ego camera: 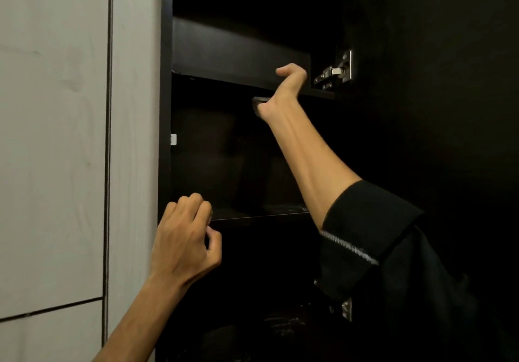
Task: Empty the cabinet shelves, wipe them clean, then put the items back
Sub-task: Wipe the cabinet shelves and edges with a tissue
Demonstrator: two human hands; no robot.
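A: Dark cabinet (165, 108) open, upper shelf (238, 77) up high, lower shelf (261, 215) below. What's the right hand (283, 89) doing?

B: Reaching onto the upper shelf, fingers hidden; can't tell its grip. Left hand (182, 238) hovers, fingers curled on nothing, at the lower shelf's edge. Door hinge (335, 70) right, pale wall (53, 136) left.

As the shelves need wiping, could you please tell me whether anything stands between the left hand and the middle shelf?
Nothing visible does: the left hand is at the front edge of the middle shelf, and the cabinet door is swung open.
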